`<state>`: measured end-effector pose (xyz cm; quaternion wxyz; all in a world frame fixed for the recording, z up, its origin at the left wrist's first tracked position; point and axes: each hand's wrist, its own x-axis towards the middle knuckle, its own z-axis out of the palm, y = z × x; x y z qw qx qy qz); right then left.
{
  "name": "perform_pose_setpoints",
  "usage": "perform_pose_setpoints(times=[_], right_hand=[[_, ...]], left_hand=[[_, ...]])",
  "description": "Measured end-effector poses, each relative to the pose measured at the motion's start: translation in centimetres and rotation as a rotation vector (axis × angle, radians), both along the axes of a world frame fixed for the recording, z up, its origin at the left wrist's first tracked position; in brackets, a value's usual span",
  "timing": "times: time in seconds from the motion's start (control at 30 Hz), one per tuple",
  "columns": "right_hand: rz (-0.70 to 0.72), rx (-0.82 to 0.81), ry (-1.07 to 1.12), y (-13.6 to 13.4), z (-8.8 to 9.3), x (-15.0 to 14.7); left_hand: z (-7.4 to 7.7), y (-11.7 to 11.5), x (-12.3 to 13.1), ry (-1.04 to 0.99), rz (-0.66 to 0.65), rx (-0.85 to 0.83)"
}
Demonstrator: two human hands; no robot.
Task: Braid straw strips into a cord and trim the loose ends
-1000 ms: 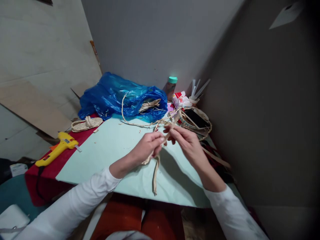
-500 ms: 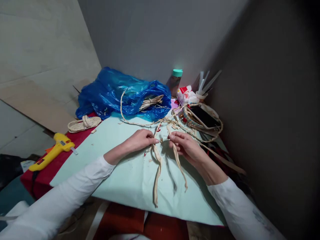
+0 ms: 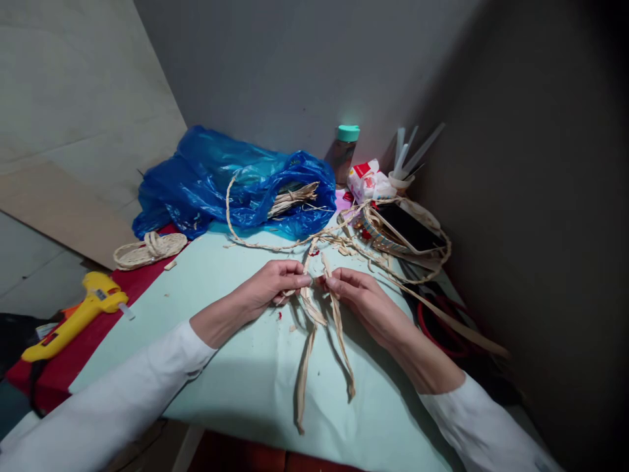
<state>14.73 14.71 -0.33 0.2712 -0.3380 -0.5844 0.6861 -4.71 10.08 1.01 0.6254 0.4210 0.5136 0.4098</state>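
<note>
Straw-coloured fibre: two dry, ribbon-like lengths, creased lengthwise and loosely twisted, over the middle of the pale green sheet [image 3: 236, 387].
Left strand [image 3: 301, 393]: bends below the fingers, then narrows into a long tail pointing toward the near table edge; its upper part runs up near the braided cord [image 3: 265, 247] – cannot tell if joined.
Right strand [image 3: 343, 347]: slimmer, slanting down to a blunt, slightly frayed tip; its top pokes above the fingers.
Left hand [image 3: 268, 288]: thumb and fingertips pinched on the left strand.
Right hand [image 3: 371, 301]: thumb and forefinger pinched on the right strand – the two hands close together, a narrow gap between.
Blue bag [image 3: 196, 177]: mouth open, a bundle of dry fibre [image 3: 292, 198] showing inside.
Yellow glue gun [image 3: 78, 314]: on the red cloth [image 3: 122, 286] at left, near a woven slipper [image 3: 150, 250].
</note>
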Motion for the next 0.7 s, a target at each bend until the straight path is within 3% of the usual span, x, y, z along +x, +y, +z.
perform_pose_setpoints(times=[0.2,0.37,0.7], right_hand=[[0.069,-0.084,0.02,-1.6,0.3,-1.1],[0.012,-0.059,-0.012,-1.7,0.3,-1.1],[0.019,-0.124,0.02,-1.9,-0.1,-1.3]], left_hand=[[-0.5,-0.5,0.6,-0.078,0.008,0.082],[-0.5,-0.7,0.8,-0.061,0.055,0.069],[-0.1,-1.0,0.6,-0.019,0.009,0.054]])
